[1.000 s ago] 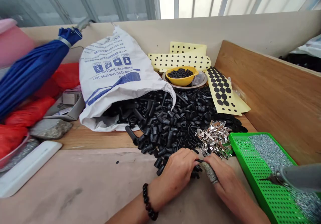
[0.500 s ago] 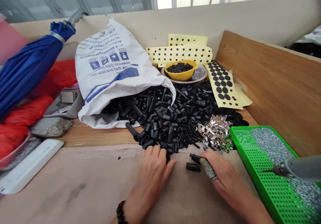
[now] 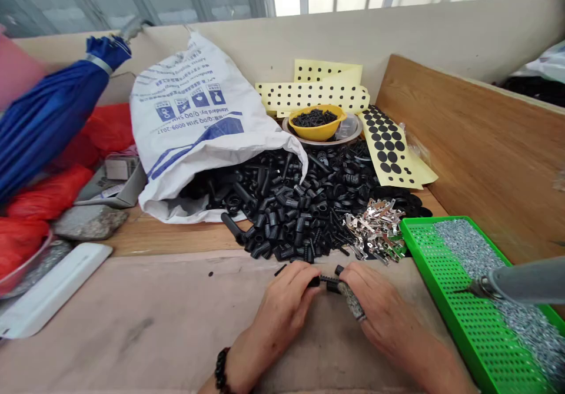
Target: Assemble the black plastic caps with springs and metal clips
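Hands, left hand and right hand, pinch ribbed black plastic part

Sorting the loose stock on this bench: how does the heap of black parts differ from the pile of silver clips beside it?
The black parts form a far larger heap, spilling out of the white sack; the silver clips make a small pile against the green tray. The black parts are matt, mostly tube-shaped; the silver clips are shiny, flat metal. Both lie loose on the bench, touching at their edges.
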A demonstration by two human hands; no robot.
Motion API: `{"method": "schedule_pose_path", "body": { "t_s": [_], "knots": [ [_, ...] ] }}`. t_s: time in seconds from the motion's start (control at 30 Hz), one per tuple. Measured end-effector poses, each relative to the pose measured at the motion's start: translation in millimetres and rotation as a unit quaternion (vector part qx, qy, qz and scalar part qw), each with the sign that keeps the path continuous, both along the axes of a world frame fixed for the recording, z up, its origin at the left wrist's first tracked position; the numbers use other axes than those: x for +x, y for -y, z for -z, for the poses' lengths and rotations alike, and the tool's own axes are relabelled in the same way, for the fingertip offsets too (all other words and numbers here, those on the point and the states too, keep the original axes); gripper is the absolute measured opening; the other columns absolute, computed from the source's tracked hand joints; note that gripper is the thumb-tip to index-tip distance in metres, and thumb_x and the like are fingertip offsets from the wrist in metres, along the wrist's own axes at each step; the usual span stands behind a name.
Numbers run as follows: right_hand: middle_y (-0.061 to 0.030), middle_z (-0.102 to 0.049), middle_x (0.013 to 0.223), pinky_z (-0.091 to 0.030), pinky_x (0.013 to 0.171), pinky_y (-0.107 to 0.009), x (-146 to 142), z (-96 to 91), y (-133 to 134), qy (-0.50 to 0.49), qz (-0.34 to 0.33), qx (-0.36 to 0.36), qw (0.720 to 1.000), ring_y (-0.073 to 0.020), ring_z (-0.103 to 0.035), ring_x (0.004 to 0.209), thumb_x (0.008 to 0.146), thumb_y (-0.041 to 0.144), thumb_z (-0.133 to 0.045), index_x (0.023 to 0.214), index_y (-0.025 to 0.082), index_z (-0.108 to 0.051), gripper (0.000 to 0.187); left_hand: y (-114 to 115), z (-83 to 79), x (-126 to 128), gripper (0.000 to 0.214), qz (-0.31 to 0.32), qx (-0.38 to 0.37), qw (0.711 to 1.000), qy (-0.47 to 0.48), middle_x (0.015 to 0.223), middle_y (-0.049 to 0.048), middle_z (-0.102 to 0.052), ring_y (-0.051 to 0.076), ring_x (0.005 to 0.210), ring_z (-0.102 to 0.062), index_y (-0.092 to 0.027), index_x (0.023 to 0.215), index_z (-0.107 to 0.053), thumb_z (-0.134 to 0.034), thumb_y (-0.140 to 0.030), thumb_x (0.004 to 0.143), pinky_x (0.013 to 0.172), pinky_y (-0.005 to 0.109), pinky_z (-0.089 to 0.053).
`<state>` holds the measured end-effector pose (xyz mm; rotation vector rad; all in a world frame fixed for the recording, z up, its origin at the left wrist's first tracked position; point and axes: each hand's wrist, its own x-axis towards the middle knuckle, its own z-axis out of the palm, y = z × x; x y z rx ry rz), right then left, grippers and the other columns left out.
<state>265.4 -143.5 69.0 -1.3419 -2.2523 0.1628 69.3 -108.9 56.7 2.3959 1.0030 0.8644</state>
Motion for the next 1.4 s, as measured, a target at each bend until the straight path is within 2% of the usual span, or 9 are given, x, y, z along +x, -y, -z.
{"method": "schedule_pose_path", "body": {
  "t_s": [0.2,0.43,0.6,0.83,0.93,1.07,1.27,1.33,1.4],
  "knots": [
    [-0.0074,-0.06,0.088,-0.048,0.07,-0.031,-1.7,-0.1,4.1,0.027,-0.024,0.018,0.999,-0.0199,-0.057,0.082,0.057,-0.003,-0.031,0.092,0.017,-0.051,0.045,-0.7,-5.5,4.5,0.025,0.036,-0.139,0.989,0.048,0.1,0.0049,-0.065,0.017,0.091,-0.059,-0.019,0.109,-0.058,-0.056,-0.017,0.084,0.081,0.027,-0.047],
    [-0.0087,-0.058,0.09,-0.047,0.073,-0.035,-1.8,0.2,8.2,0.004,-0.04,-0.028,0.999,-0.022,-0.054,0.085,0.063,-0.003,-0.031,0.092,0.017,-0.051,0.04,-1.9,-14.5,8.5,0.017,0.019,-0.277,0.95,0.141,0.08,0.0043,-0.069,0.015,0.069,-0.062,-0.015,0.093,-0.069,-0.056,-0.017,0.083,0.063,0.023,-0.049],
    [-0.0057,-0.058,0.088,-0.046,0.074,-0.03,-4.5,1.6,12.3,-0.129,-0.033,-0.136,0.982,-0.0185,-0.055,0.083,0.073,0.002,-0.032,0.093,0.019,-0.048,0.031,2.7,-9.9,9.7,0.017,0.052,-0.193,0.963,0.182,0.087,0.0064,-0.069,0.016,0.081,-0.063,-0.014,0.095,-0.067,-0.055,-0.012,0.084,0.072,0.023,-0.05],
    [0.0011,-0.055,0.073,-0.04,0.061,-0.023,-9.3,10.2,16.5,-0.316,0.015,-0.296,0.901,-0.0138,-0.052,0.069,0.087,0.015,-0.035,0.08,0.02,-0.049,0.017,12.3,-2.8,12.0,0.025,0.063,0.02,0.989,0.13,0.099,0.01,-0.065,0.016,0.091,-0.059,-0.014,0.107,-0.059,-0.05,-0.006,0.085,0.082,0.026,-0.049],
    [-0.0002,-0.056,0.077,-0.042,0.064,-0.024,-10.5,9.8,18.6,-0.302,0.009,-0.27,0.914,-0.0148,-0.053,0.073,0.086,0.014,-0.033,0.085,0.02,-0.05,0.018,11.4,-3.4,13.0,0.024,0.057,-0.006,0.988,0.146,0.095,0.0095,-0.066,0.015,0.088,-0.06,-0.014,0.106,-0.06,-0.051,-0.007,0.085,0.079,0.024,-0.049],
    [-0.0048,-0.056,0.089,-0.044,0.071,-0.029,-11.2,11.0,19.9,-0.223,-0.02,-0.162,0.961,-0.0181,-0.054,0.082,0.081,0.007,-0.032,0.1,0.019,-0.047,0.027,8.6,-5.6,14.8,0.017,0.029,-0.161,0.969,0.187,0.086,0.0061,-0.069,0.014,0.079,-0.063,-0.015,0.096,-0.067,-0.052,-0.014,0.086,0.07,0.02,-0.05],
    [-0.0097,-0.053,0.089,-0.046,0.072,-0.037,-7.5,19.1,17.3,-0.089,-0.053,-0.002,0.995,-0.0233,-0.051,0.085,0.074,0.003,-0.032,0.099,0.016,-0.046,0.031,10.5,-2.7,17.7,0.025,-0.037,-0.4,0.892,0.208,0.054,-0.0002,-0.059,0.01,0.047,-0.05,-0.014,0.088,-0.07,-0.053,-0.032,0.083,0.046,0.018,-0.04],
    [-0.0104,-0.053,0.09,-0.046,0.072,-0.038,-7.1,20.0,16.9,-0.083,-0.055,0.015,0.995,-0.0237,-0.051,0.085,0.074,0.003,-0.032,0.098,0.015,-0.046,0.031,11.8,-2.4,19.4,0.028,-0.044,-0.436,0.873,0.213,0.048,-0.002,-0.054,0.009,0.044,-0.046,-0.013,0.087,-0.07,-0.053,-0.035,0.082,0.043,0.018,-0.037],
    [-0.0102,-0.054,0.088,-0.047,0.07,-0.037,-8.4,20.1,17.7,-0.099,-0.05,0.004,0.994,-0.0232,-0.052,0.082,0.075,0.004,-0.031,0.1,0.015,-0.045,0.03,13.5,-3.1,21.5,0.027,-0.048,-0.419,0.882,0.211,0.051,-0.001,-0.056,0.01,0.046,-0.047,-0.013,0.086,-0.07,-0.053,-0.034,0.082,0.045,0.018,-0.037]
  ]
}}
